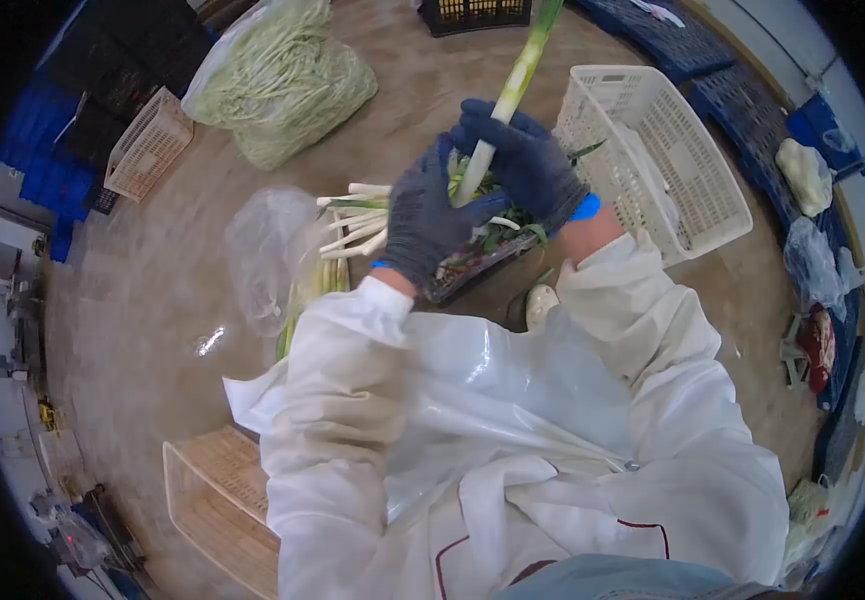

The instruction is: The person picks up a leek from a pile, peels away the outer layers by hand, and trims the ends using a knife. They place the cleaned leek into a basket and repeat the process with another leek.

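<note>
A long green onion (512, 90), white at its lower end and green toward the top, stands tilted between my gloved hands. My left hand (424, 222) is closed at its lower white end, the thumb along the stalk. Higher up, my right hand (532, 170) has its fingers wrapped around the stalk. Below my hands sits a dark crate (482, 268) with leafy trimmings inside, partly covered by my hands. Several more white-stalked green onions (357, 225) lie beside my left hand, next to a clear plastic bag (270, 255).
A cream plastic basket (727, 215) stands at the right, another basket (217, 470) at lower left. A large bag of green vegetables (297, 85) sits on the floor ahead. Blue pallets (762, 130) line the right wall. A black crate (472, 18) stands at the far top.
</note>
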A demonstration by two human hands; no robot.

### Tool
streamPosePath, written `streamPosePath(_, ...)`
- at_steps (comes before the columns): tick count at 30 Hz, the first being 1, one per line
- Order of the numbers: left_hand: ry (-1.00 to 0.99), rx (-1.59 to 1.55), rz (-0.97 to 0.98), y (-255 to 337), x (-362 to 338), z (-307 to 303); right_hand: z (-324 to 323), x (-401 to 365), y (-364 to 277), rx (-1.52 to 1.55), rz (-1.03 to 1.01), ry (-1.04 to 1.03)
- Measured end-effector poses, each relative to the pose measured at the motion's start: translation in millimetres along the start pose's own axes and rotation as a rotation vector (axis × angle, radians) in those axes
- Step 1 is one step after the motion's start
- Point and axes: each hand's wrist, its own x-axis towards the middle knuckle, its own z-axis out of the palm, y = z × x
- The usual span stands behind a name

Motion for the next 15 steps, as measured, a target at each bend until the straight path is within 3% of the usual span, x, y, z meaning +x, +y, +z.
streamPosePath(3, -0.121, -0.217, -0.347, 11.1, 0.4, -3.3, 1.9, -2.7, 16.9, 0.042, 0.033, -0.059)
streamPosePath(7, -0.048, -0.147, -0.291, -3.2, -0.8, -3.7, 14.5, -13.2, -9.3, -0.291, -0.019, 0.029)
streamPosePath(10, 0.018, -0.508, -0.395, -22.4, 0.8, -4.0, 17.9, -15.2, -20.0, -0.287, 0.038, -0.144)
streamPosePath(13, 0.001, -0.223, -0.338, -26.3, 6.6, -12.8, 24.9, -19.5, -23.1, -0.259, 0.027, -0.291)
streamPosePath(15, 0.110, 0.044, -0.261, -17.4, 6.2, -16.5, 24.4, -19.6, -22.5, -0.309, 0.005, -0.246)
